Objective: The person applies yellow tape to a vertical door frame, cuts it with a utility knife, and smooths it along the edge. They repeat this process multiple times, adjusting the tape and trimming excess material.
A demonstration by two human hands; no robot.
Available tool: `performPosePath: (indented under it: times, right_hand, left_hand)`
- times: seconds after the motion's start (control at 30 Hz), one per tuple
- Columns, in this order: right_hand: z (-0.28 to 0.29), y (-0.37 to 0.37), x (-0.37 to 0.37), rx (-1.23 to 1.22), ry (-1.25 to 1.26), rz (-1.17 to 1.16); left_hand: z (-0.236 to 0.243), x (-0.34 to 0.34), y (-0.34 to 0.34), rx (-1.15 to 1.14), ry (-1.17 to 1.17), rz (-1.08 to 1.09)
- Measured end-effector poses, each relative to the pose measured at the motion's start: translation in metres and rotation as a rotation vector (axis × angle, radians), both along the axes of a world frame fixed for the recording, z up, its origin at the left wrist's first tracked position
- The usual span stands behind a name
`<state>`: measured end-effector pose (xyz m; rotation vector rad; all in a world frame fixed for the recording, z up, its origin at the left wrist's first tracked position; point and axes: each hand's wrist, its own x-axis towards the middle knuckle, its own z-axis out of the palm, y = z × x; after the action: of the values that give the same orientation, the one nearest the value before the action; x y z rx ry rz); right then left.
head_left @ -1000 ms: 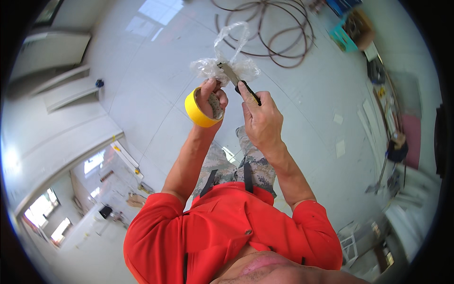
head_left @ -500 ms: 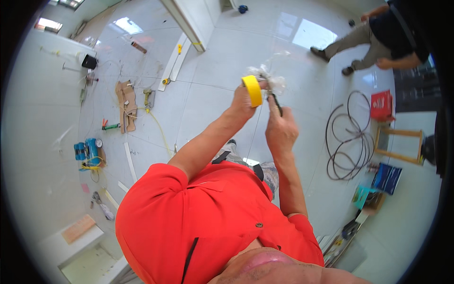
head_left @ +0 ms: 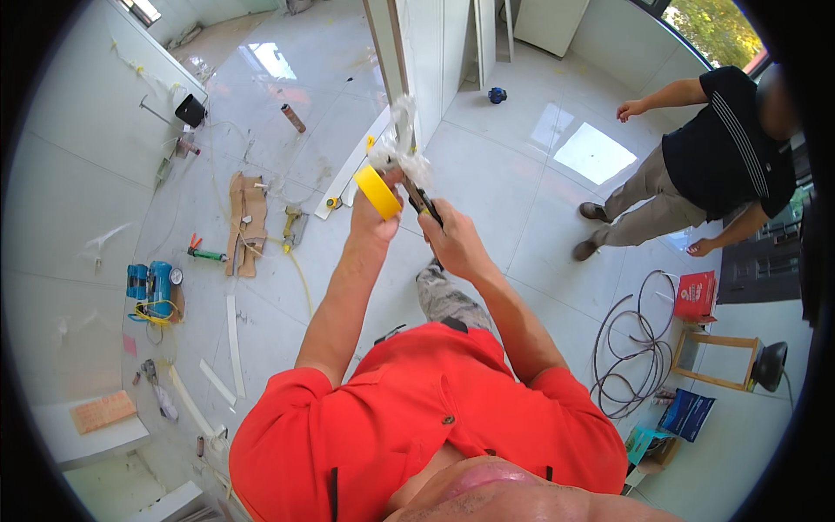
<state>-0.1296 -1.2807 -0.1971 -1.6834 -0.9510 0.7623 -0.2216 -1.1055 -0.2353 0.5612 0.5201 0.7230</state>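
Left: blue air compressor (head_left: 159,285) on floor, then torn cardboard (head_left: 247,224), nail gun (head_left: 293,228). Middle: yellow tape roll (head_left: 374,193) hooped round part of left hand (head_left: 379,223); left fingers, partly hidden by roll, pinch clear plastic film (head_left: 409,161), bunched on far side of hand. Utility knife (head_left: 424,204) just right of roll, blade toward film, contact unclear; right hand (head_left: 454,237) clenched on its handle. Right: red box (head_left: 695,297); co-worker in black shirt (head_left: 720,152) standing farther off, hands free.
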Motion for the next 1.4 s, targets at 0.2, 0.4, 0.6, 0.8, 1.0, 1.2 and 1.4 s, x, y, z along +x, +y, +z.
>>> performPosePath:
  times: [0.2, 0.4, 0.6, 0.8, 1.0, 1.2, 1.4]
  right_hand:
    - [0.019, 0.150, 0.060, 0.050, -0.002, 0.039]
    - [0.055, 0.278, 0.145, 0.181, 0.208, 0.121]
    - [0.072, 0.360, 0.168, 0.204, 0.257, 0.311]
    - [0.080, 0.463, 0.192, 0.116, 0.336, 0.394]
    - [0.068, 0.577, 0.212, 0.083, 0.286, 0.221]
    - [0.078, 0.672, 0.242, 0.057, 0.068, 0.083]
    - [0.130, 0.688, 0.280, 0.026, 0.150, -0.037]
  left_hand:
    - [0.044, 0.040, 0.179, 0.042, -0.117, 0.134]
    - [0.094, 0.055, 0.346, 0.209, -0.090, 0.320]
    - [0.093, 0.095, 0.381, -0.014, -0.041, 0.340]
    - [0.078, 0.130, 0.462, 0.163, -0.063, 0.211]
    - [0.083, 0.164, 0.571, -0.015, -0.287, 0.030]
    - [0.050, 0.215, 0.710, 1.203, 0.044, 0.227]
    - [0.096, 0.286, 0.741, 0.520, -0.041, -0.062]
